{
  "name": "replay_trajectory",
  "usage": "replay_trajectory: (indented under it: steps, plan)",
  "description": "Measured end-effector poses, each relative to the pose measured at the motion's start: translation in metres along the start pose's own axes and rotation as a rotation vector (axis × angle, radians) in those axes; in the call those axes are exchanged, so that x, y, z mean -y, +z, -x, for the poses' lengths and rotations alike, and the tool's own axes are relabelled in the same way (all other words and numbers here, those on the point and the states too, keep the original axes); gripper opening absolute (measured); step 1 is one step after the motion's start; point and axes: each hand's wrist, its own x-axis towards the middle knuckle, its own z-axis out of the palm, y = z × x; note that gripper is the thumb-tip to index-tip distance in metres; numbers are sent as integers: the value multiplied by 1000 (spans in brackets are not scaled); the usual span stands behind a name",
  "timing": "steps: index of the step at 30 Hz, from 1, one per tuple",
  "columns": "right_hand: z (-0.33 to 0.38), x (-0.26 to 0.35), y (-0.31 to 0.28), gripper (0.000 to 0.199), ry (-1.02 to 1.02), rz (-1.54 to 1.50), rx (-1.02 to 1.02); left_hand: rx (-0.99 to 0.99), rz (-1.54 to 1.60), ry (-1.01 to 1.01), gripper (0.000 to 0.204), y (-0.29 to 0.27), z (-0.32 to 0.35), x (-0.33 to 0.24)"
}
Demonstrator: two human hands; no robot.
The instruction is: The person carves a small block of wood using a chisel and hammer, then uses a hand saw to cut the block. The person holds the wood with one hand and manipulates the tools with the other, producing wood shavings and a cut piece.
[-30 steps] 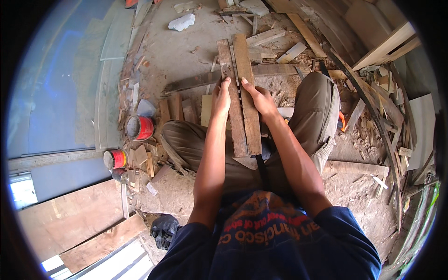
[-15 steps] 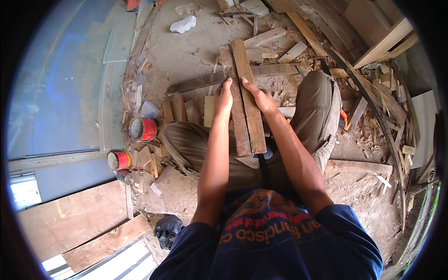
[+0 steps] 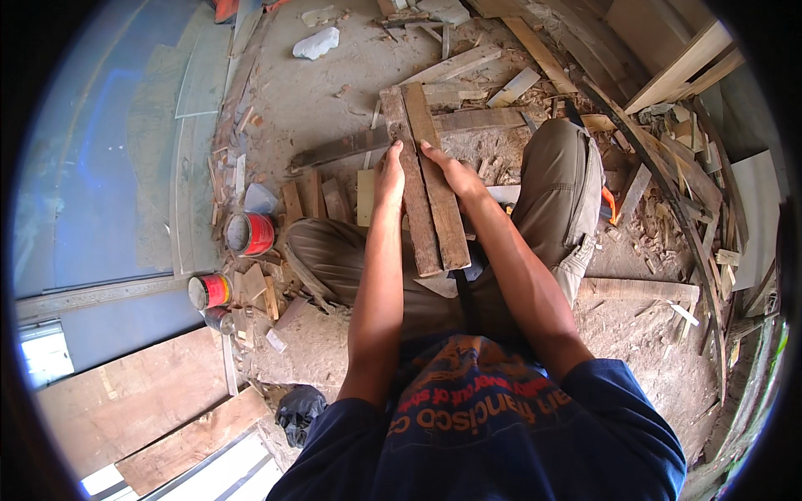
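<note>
Two rough wooden strips lie side by side lengthwise between my hands, held up over my lap. My left hand (image 3: 390,177) grips the outer edge of the left wooden strip (image 3: 412,188), thumb resting on top. Around the right wooden strip (image 3: 443,196) my right hand (image 3: 458,177) is closed, its thumb likewise on the upper face. Fingers of both hands are hidden beneath the wood. A narrow dark seam runs between the strips, and their near ends sit almost level. Below their far half, a long wooden beam (image 3: 334,150) crosses the ground.
Two red paint cans (image 3: 261,235) (image 3: 219,290) stand at the left beside wood offcuts. A white lump (image 3: 316,43) lies on the dusty floor ahead. Wood scraps and a long curved strip (image 3: 668,209) fill the right side. A black plastic bag (image 3: 301,413) sits at lower left.
The paired strips and both hands have shifted slightly left in the picture, and the strips' far ends appear a little nearer. My grip stays the same.
</note>
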Motion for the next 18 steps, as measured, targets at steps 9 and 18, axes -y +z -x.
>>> replay_trajectory:
  steps: [9, 18]
  plan:
    - [-12, -4, -1, 77, -5, -62, 21, 57, 41, 41, 65, 5, 8, -10]
    - [18, 8, 0, 79, -252, -35, 94, 77, 128, 175, 61, 3, 16, -13]
